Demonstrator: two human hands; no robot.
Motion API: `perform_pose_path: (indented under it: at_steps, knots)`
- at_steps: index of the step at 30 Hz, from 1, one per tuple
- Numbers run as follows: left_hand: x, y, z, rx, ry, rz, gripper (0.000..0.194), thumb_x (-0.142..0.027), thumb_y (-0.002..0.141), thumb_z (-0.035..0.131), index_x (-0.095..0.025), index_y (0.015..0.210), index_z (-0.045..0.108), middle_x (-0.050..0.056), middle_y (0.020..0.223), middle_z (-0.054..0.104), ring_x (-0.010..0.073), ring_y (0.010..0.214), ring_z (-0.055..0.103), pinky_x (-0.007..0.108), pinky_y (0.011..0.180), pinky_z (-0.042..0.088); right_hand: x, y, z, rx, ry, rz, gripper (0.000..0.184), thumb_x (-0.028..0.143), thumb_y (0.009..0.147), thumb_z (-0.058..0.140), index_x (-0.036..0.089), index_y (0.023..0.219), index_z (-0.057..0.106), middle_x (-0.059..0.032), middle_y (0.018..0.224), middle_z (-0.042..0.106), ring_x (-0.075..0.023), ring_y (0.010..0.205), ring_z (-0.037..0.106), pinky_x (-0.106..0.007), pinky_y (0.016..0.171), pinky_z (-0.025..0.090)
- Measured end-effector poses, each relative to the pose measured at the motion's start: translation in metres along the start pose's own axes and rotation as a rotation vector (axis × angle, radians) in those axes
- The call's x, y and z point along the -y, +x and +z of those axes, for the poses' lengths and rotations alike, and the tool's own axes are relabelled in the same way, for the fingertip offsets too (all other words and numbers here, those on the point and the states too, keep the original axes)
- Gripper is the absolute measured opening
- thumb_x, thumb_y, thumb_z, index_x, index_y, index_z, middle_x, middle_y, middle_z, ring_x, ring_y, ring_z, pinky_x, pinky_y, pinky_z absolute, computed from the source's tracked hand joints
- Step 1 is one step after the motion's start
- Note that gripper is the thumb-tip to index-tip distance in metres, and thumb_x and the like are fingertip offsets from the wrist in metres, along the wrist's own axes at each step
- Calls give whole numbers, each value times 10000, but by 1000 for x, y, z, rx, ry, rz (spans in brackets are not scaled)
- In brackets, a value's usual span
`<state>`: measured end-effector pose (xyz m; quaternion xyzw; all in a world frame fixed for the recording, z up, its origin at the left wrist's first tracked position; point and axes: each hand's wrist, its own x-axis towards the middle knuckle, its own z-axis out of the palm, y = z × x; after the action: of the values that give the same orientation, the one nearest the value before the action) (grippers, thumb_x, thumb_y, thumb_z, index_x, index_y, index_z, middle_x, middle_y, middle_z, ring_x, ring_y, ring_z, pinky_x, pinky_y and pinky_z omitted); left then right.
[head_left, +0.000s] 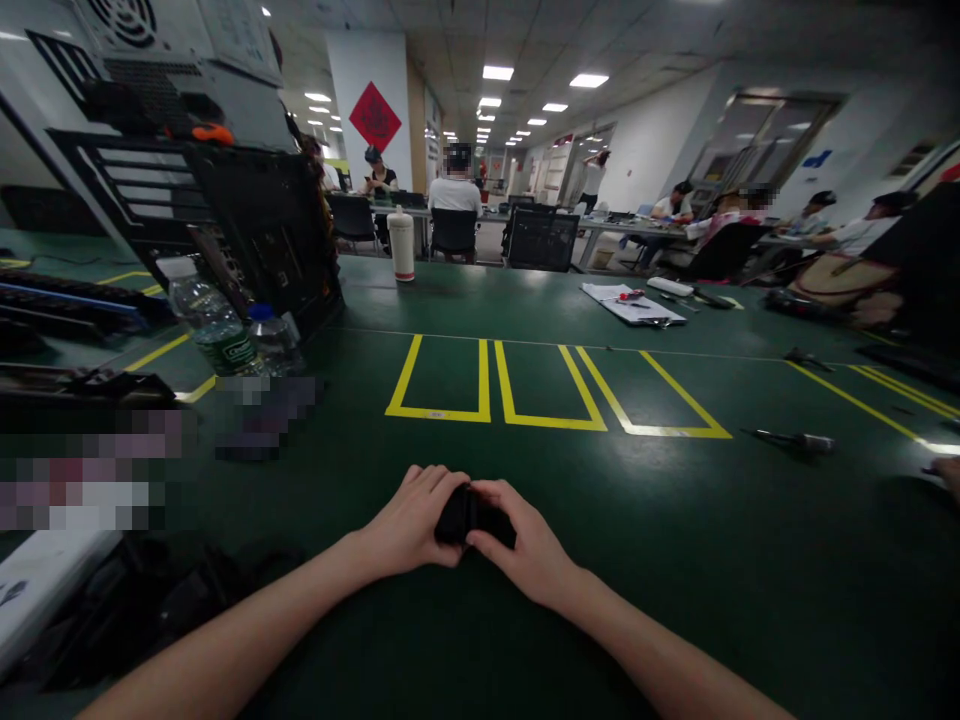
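Both my hands meet near the front middle of the green table [675,560]. My left hand [409,525] and my right hand [521,545] are closed round a small black object [469,515] held between them just above the table surface. Fingers of both hands wrap its ends, so much of it is hidden and I cannot make out what it is. Beyond the hands lie three yellow taped outlines [525,385] on the table.
An open computer case [247,215] stands at the left with two plastic water bottles [214,325] beside it. A screwdriver [795,440] lies at the right, a clipboard with papers [634,303] farther back, a white bottle [403,245] beyond. Several people sit at far tables.
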<state>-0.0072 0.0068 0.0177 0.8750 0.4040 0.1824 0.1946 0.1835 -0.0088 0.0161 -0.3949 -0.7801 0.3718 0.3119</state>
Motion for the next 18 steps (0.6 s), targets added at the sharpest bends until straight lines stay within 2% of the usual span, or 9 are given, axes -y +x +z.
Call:
perform_pose_path:
  at_steps: [7, 12, 18]
  knots:
    - [2, 1, 1, 4, 19, 11, 627, -284, 609, 670, -195, 1150, 366, 60, 1057, 504, 235, 930, 476, 352, 800, 342, -1, -1, -4, 29, -47, -69, 366, 167, 744, 575, 236, 1074, 433, -46, 1131, 442, -180, 1018, 470, -348, 860, 425]
    - [2, 1, 0, 1, 20, 12, 609, -293, 612, 666, -195, 1137, 373, 57, 1048, 507, 230, 923, 476, 353, 802, 338, -5, 0, -3, 20, -38, -76, 294, 199, 776, 545, 244, 1051, 450, -41, 1090, 473, -184, 993, 491, -360, 843, 434]
    - [0, 2, -2, 9, 11, 15, 600, -307, 618, 663, -194, 1131, 373, 57, 1048, 508, 230, 932, 475, 350, 801, 336, -7, 1, 1, 35, -18, -1, 356, 177, 786, 528, 247, 1112, 404, -37, 1061, 488, -179, 960, 508, -360, 840, 447]
